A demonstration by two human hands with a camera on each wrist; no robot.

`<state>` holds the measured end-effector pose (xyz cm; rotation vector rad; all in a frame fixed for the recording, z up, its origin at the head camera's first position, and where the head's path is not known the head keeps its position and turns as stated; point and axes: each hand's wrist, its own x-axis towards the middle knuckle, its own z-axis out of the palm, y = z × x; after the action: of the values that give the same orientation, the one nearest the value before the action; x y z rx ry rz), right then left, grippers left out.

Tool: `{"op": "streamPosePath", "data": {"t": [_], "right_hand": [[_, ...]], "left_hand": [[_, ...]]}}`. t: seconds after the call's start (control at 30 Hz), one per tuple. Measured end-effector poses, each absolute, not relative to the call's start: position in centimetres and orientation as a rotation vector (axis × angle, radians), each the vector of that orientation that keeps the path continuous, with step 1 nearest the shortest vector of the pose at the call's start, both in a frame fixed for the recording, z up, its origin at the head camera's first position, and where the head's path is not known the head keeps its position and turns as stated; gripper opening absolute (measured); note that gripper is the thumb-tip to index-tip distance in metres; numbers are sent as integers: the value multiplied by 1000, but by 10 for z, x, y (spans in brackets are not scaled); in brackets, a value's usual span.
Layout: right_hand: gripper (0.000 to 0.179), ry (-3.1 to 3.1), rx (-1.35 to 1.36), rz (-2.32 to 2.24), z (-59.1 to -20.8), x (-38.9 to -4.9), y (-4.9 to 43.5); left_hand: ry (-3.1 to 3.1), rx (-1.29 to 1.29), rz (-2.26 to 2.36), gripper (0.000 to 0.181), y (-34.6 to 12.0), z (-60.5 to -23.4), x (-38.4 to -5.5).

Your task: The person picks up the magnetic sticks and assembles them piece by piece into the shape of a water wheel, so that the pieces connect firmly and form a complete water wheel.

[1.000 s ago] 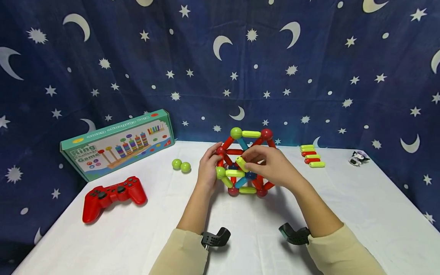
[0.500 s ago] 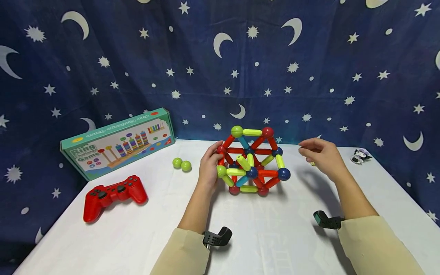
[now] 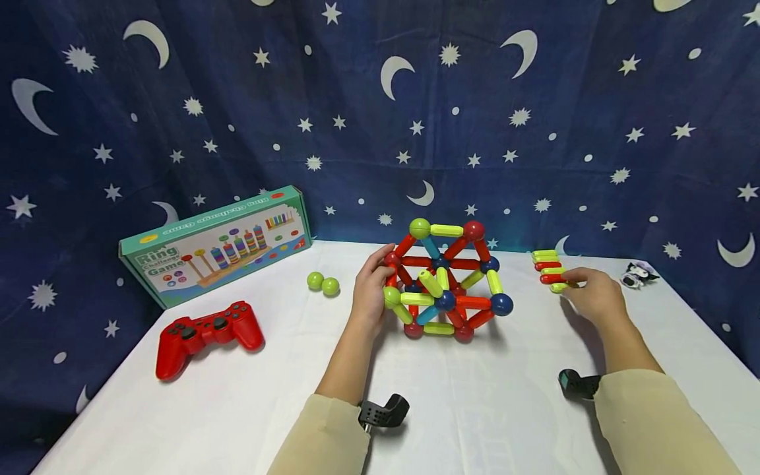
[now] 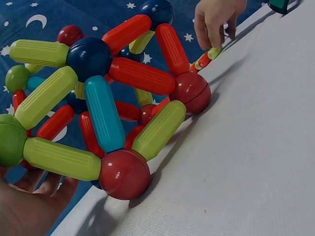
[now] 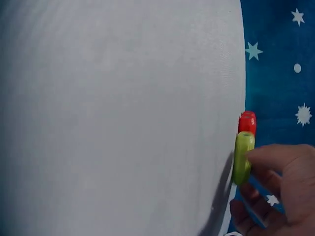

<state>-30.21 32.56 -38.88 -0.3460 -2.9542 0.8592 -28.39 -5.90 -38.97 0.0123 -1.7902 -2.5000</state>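
A ball-and-stick magnetic structure (image 3: 475,302) of red, yellow-green, teal and dark blue parts stands mid-table. My left hand (image 3: 371,290) grips its left side by the red ball; in the left wrist view, the fingers of that hand (image 4: 34,201) go behind the frame. One yellow-green stick (image 3: 430,284) juts up at an angle from the front blue ball. Off to the right, my right hand (image 3: 596,297) pinches the nearest yellow-green stick (image 5: 243,157) of a short row. The row's other sticks (image 3: 547,266), red and yellow-green, lie just beyond.
Two green balls (image 3: 323,284) lie left of the structure. A red game controller (image 3: 208,336) and a boxed ring game (image 3: 216,247) occupy the left side. Near the right back edge is a small black-and-white figure (image 3: 638,275). A starry blue cloth (image 3: 356,79) hangs behind the white table (image 3: 463,409).
My right hand has let go of the angled yellow-green stick on the structure and moved right to the stick row. My left hand has stayed on the structure.
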Motion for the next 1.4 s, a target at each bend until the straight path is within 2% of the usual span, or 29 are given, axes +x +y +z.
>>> {"op": "streamPosePath", "data": {"t": [0.17,0.4,0.73,1.0,1.23,1.4], "right_hand": [[37,-3088,-304,628,-384,-299,326],[34,-3243,-155,632,-376,-293,324],[59,-3019,122,1023,-370,-285,308],[54,-2751,143,1462,-342,-272,277],[35,-2590,338,1652,-321,-255,239],[42,-2597,473,1764,-314,-249,210]], "left_hand": [[-1797,15,-2505,51,-59,-390,-283],[-1810,26,-2488,52,-58,-391,-283],[-1808,13,-2499,52,-59,-391,-284],[-1811,9,-2496,52,-59,-390,-284],[-1815,14,-2498,52,-59,-390,-283],[-1818,15,-2494,51,-59,-391,-284]]}}
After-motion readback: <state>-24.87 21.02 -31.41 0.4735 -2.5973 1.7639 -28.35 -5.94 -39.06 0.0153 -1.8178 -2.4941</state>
